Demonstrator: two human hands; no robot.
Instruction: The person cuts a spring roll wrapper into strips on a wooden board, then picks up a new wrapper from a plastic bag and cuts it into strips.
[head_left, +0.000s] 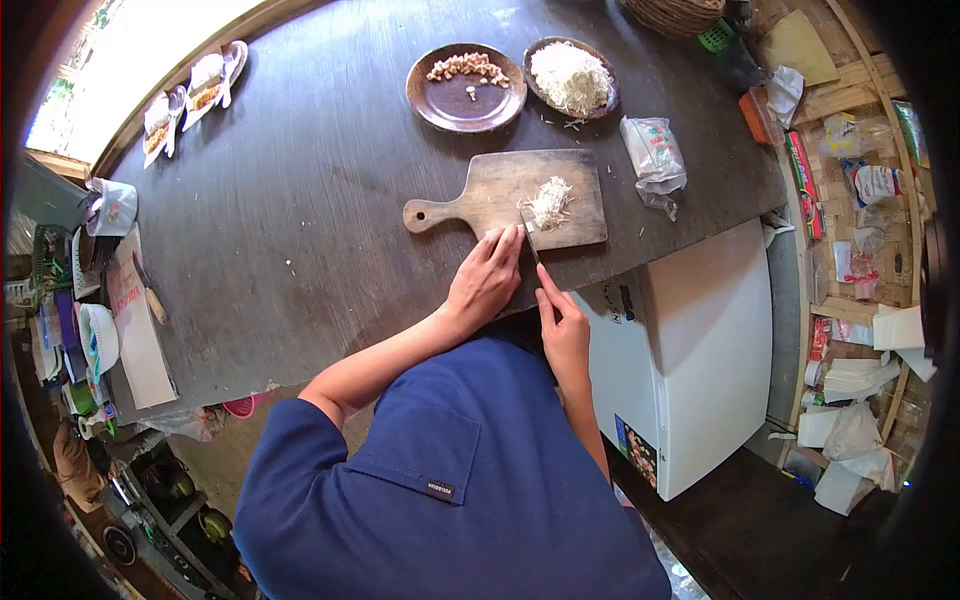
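My right hand [563,322] is closed on the handle of a knife [531,243]; its blade points away from me over the near edge of a wooden cutting board [490,180]. Beside the blade, the fingers of my left hand [487,272] are bent and pressed together at the board's edge. A small pale piece shows by those fingertips, but I cannot tell what they pinch. Just past the blade, thin whitish shreds [551,203] lie in a loose heap on the board. The board's handle points left.
Behind the board stand a brown plate [470,116] with small beige pieces and a dish heaped with white shreds [572,78]. A knotted plastic bag [654,160] lies right of the board. Two wrapped packets with spoons [207,85] sit far left. A white appliance [700,350] stands below the table's right edge.
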